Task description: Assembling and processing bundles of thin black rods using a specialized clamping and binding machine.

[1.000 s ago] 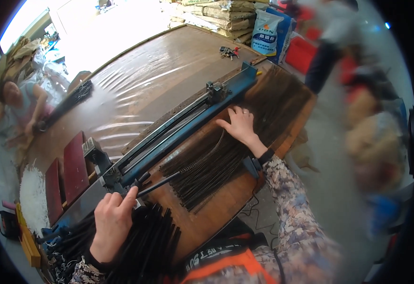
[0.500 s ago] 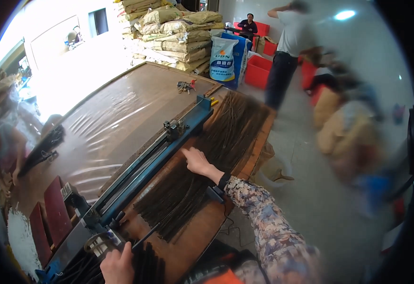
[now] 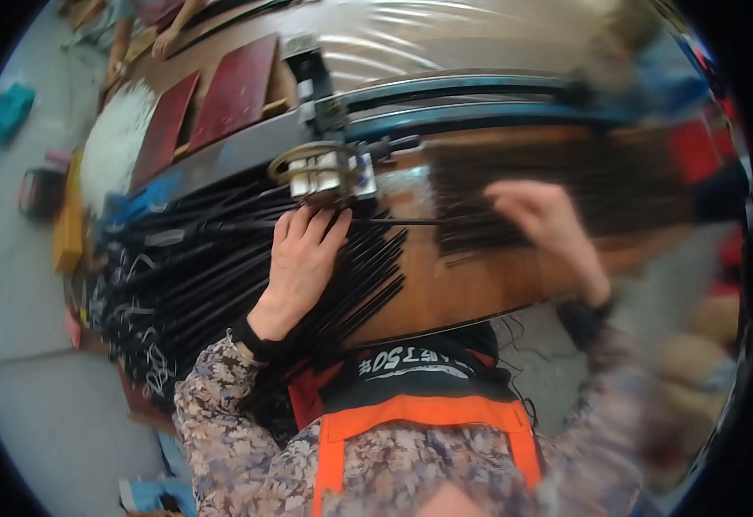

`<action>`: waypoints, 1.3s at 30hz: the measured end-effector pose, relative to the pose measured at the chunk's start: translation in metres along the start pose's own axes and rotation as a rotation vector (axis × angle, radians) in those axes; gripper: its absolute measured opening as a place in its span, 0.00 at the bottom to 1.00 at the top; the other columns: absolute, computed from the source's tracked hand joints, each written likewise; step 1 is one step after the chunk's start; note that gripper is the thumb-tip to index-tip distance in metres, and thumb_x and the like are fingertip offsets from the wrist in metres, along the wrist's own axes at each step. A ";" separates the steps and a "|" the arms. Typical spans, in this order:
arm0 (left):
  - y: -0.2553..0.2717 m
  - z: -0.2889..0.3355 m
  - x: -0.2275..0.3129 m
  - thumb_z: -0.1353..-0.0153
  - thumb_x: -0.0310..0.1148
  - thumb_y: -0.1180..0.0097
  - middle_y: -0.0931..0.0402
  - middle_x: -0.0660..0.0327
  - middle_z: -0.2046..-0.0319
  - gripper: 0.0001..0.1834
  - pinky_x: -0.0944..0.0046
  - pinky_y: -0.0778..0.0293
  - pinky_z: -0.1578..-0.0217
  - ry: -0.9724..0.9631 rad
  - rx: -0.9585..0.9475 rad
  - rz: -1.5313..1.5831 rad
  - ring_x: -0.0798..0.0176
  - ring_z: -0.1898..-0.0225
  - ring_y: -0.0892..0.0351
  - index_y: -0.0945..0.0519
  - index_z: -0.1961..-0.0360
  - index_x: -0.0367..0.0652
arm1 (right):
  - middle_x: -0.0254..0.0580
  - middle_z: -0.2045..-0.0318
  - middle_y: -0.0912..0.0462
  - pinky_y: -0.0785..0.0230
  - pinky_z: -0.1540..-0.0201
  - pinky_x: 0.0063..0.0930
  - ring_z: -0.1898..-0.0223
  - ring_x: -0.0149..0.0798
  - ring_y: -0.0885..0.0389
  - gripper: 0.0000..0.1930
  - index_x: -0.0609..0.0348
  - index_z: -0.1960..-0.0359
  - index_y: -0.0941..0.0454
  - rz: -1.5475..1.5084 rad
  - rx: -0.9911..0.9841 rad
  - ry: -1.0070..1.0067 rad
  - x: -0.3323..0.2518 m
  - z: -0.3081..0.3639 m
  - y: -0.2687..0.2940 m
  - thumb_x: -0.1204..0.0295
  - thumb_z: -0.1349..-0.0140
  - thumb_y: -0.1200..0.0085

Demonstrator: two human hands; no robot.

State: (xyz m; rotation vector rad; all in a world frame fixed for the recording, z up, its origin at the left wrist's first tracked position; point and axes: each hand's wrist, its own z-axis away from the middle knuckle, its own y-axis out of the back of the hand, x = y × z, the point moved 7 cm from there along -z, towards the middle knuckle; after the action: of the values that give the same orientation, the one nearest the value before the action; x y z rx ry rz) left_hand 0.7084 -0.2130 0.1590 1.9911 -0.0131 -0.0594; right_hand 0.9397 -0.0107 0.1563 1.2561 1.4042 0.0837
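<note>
My left hand [image 3: 303, 263] is closed at the near side of a pale block fitting [image 3: 316, 179] on the machine, its fingers bent over a black rod [image 3: 398, 222]. The rod sticks out to the right of the hand, over the bare wooden tabletop [image 3: 424, 276]. My right hand [image 3: 542, 215] is in the air in front of a dark layer of thin, closely laid strands [image 3: 583, 168]; motion smears its fingers. Many black tubes [image 3: 196, 289] lie in a pile left of and beneath my left hand.
The machine's blue rail [image 3: 488, 122] runs rightward behind the strands. Dark red boards [image 3: 234, 90] and a white heap [image 3: 118, 142] lie at far left. Another person's hand [image 3: 166, 41] rests at the table's far edge. A yellow box [image 3: 68, 228] stands at the left.
My view has swung left and down toward the tube pile. My left hand has come up against the block fitting. My right hand has left its spot beside the rail, its pointing finger no longer distinct.
</note>
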 end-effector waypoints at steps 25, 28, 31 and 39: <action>-0.003 0.068 0.068 0.42 0.35 0.41 0.29 0.61 0.68 0.06 0.54 0.36 0.64 0.489 -0.065 -0.029 0.56 0.62 0.29 0.24 0.67 0.47 | 0.40 0.71 0.16 0.26 0.62 0.29 0.68 0.31 0.19 0.08 0.61 0.56 0.16 -0.158 -0.266 -0.135 -0.019 0.014 -0.089 0.72 0.32 0.43; -0.008 0.075 0.079 0.45 0.32 0.44 0.28 0.61 0.73 0.05 0.58 0.26 0.71 0.439 0.128 0.121 0.59 0.69 0.24 0.25 0.67 0.46 | 0.31 0.74 0.20 0.30 0.68 0.24 0.72 0.26 0.24 0.10 0.64 0.58 0.18 -0.248 -0.176 -0.197 -0.033 0.010 -0.074 0.69 0.30 0.45; 0.004 0.059 0.072 0.47 0.32 0.43 0.28 0.62 0.73 0.09 0.62 0.26 0.71 0.458 0.026 0.068 0.60 0.69 0.24 0.22 0.63 0.46 | 0.25 0.78 0.25 0.43 0.75 0.18 0.77 0.20 0.32 0.10 0.60 0.60 0.16 -0.508 -0.200 -0.384 -0.001 0.009 -0.088 0.67 0.28 0.46; 0.041 0.033 0.079 0.46 0.31 0.44 0.28 0.63 0.73 0.17 0.65 0.25 0.77 0.357 0.011 0.048 0.62 0.69 0.24 0.22 0.53 0.43 | 0.25 0.78 0.24 0.38 0.73 0.20 0.75 0.21 0.29 0.10 0.57 0.69 0.16 -0.607 -0.128 -0.519 -0.009 0.006 -0.071 0.66 0.31 0.42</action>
State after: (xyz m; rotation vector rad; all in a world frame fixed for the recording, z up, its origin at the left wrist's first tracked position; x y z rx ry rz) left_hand 0.7864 -0.2625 0.1798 1.9863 0.1686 0.3278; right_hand 0.8984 -0.0504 0.1126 0.6372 1.2358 -0.5251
